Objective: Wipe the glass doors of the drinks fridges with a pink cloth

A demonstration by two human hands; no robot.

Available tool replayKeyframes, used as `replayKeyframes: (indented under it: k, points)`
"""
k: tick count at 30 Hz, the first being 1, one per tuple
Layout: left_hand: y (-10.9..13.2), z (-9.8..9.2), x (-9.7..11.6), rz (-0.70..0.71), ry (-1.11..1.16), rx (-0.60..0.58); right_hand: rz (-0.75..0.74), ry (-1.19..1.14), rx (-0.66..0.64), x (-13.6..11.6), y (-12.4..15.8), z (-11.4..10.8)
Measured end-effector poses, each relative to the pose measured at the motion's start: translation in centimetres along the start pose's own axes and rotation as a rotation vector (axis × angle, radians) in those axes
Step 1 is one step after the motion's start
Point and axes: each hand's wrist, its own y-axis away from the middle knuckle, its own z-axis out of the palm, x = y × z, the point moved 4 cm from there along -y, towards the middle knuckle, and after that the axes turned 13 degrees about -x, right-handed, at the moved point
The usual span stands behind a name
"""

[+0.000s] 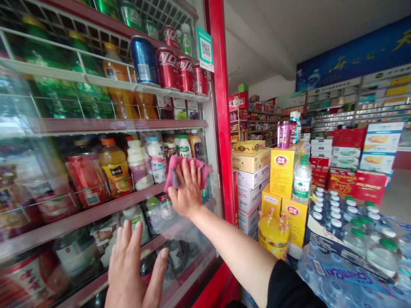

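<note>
My right hand (188, 190) lies flat over a pink cloth (204, 171) and presses it against the glass door (210, 220) of a drinks fridge. Its fingers are spread across the cloth, and a greyish patch of cloth shows near the thumb. Lower and to the left, my left hand (133, 269) is raised before the glass, fingers stretched and thumb apart, holding nothing. Whether it touches the glass I cannot tell. Behind the door are an orange juice bottle (114, 169), red cola cans (167, 68) and a blue can (144, 60).
A red door frame (221, 107) stands right of the glass, with a green QR sticker (204, 49) near its top. Stacked cartons (250, 179), yellow boxes (282, 171) and a water bottle (302, 179) stand close by on the right. Wrapped bottle packs (346, 273) fill the lower right.
</note>
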Motion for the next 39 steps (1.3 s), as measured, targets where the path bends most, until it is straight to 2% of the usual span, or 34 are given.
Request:
replayKeyframes:
  k: [2, 4, 6, 10, 13, 15, 17, 19, 21, 23, 25, 26, 28, 31, 33, 36, 37, 39]
  points:
    - [-0.2, 0.1, -0.2, 0.008, -0.009, 0.002, -0.187, 0.058, -0.071, -0.5, 0.3, 0.0]
    - [-0.4, 0.2, -0.4, 0.022, -0.016, 0.011, -0.198, 0.071, -0.071, 0.8, -0.2, -0.5]
    - [-0.5, 0.2, -0.5, 0.034, -0.024, 0.022, -0.067, 0.049, -0.003, 3.3, -1.7, -1.5]
    - [-0.6, -0.2, -1.0, 0.041, -0.045, 0.031, 0.291, -0.070, 0.180, 7.9, -5.8, -3.5]
    - [-0.5, -0.7, -1.4, 0.038, -0.052, 0.035, 0.499, -0.180, 0.283, 8.1, -8.0, -4.1]
    - [-0.5, -0.9, -1.6, 0.037, -0.053, 0.049, 0.520, -0.193, 0.301, 6.1, -8.3, -4.2]
    - [-0.6, -1.0, -1.7, 0.040, -0.055, 0.060, 0.365, -0.125, 0.254, 3.0, -7.8, -4.2]
    - [-0.8, -0.9, -1.7, 0.051, -0.061, 0.062, 0.063, -0.012, 0.157, -0.4, -6.6, -3.9]
    - [-1.1, -1.0, -1.7, 0.058, -0.069, 0.063, -0.239, 0.086, 0.057, -2.7, -5.3, -3.5]
    - [-1.4, -1.4, -1.8, 0.060, -0.076, 0.073, -0.453, 0.151, -0.017, -2.9, -4.5, -3.3]
    - [-1.6, -2.0, -2.1, 0.054, -0.080, 0.086, -0.530, 0.183, -0.057, -1.4, -4.9, -3.5]
    - [-1.6, -2.3, -2.3, 0.050, -0.081, 0.092, -0.516, 0.189, -0.062, -0.1, -5.5, -3.7]
    - [-1.5, -2.9, -2.8, 0.040, -0.084, 0.103, -0.394, 0.180, -0.029, 3.0, -7.0, -4.6]
    - [-1.0, -3.6, -3.4, 0.030, -0.086, 0.117, -0.105, 0.119, 0.092, 7.3, -9.6, -6.3]
    - [-0.6, -4.0, -3.7, 0.019, -0.075, 0.121, 0.084, 0.040, 0.185, 8.7, -11.0, -7.1]
    - [-0.3, -4.5, -3.8, 0.008, -0.054, 0.140, 0.306, -0.086, 0.302, 7.5, -12.2, -7.4]
    - [-0.2, -4.8, -3.8, 0.008, -0.050, 0.150, 0.331, -0.107, 0.323, 6.1, -12.4, -7.4]
    - [-0.3, -5.1, -3.7, 0.004, -0.048, 0.160, 0.269, -0.095, 0.316, 2.1, -12.1, -7.1]
